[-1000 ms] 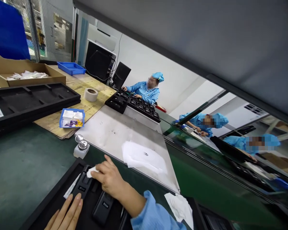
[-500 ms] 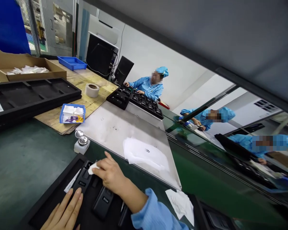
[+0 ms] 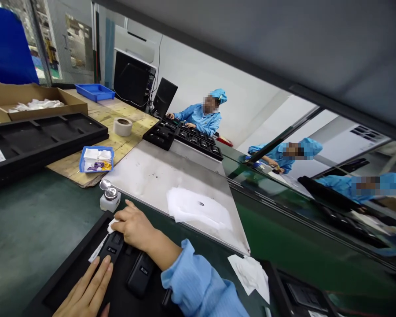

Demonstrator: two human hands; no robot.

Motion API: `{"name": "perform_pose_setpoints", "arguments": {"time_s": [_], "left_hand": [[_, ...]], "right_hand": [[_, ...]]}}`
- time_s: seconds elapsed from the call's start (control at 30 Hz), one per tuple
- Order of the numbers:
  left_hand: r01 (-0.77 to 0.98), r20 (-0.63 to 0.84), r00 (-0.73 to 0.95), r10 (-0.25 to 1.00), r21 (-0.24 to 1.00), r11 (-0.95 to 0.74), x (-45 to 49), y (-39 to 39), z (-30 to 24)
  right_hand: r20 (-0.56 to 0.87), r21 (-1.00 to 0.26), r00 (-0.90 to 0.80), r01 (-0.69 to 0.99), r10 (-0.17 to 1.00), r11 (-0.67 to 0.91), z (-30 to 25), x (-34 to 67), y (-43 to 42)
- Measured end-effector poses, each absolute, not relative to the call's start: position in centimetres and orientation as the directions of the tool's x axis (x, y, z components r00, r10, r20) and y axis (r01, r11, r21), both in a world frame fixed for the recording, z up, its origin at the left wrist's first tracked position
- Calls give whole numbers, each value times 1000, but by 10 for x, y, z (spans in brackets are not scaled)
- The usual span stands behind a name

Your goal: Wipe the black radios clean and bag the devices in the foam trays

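Best to rub softly w/ the wipe (image 3: 111,226) pinched in R hand (image 3: 135,227), while L hand (image 3: 87,289), flat, not gripping, steadies the black gadget (image 3: 113,246), btm left.

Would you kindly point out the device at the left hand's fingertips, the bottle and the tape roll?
Device (image 3: 111,250): head view, on its front label.
Bottle (image 3: 109,203): head view, on its white body.
Tape roll (image 3: 122,129): head view, on its outer side.
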State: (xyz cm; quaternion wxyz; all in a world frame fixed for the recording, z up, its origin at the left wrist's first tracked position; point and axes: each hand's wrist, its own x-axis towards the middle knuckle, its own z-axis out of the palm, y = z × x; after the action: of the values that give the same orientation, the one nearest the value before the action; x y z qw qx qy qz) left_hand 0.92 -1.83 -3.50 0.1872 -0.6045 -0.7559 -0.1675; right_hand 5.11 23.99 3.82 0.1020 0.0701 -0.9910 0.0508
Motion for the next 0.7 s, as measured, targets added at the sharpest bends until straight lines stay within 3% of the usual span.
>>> {"name": "perform_pose_setpoints", "arguments": {"time_s": [0.23,0.3,0.4,0.47,0.6,0.7], "left_hand": [[991,483,-126,867,13,136,3,-19,-32],[990,490,-136,861,33,137,2,-22,-33],[992,502,-127,855,64,110,4,-22,-34],[998,539,-63,840,61,36,12,-17,-33],[978,569,197,798,-52,-204,44,1,-29],[974,544,216,811,-58,-220,62,11,-27]], "right_hand": [[274,-50,-955,-134,-115,990,46,111,254],[362,-73,-932,-51,-21,996,56,142,258],[517,-182,-828,139,215,973,68,189,258],[530,-221,-799,194,285,956,69,213,252],[484,-189,-838,180,252,965,51,211,237],[439,-94,-889,97,129,991,34,179,235]]}}
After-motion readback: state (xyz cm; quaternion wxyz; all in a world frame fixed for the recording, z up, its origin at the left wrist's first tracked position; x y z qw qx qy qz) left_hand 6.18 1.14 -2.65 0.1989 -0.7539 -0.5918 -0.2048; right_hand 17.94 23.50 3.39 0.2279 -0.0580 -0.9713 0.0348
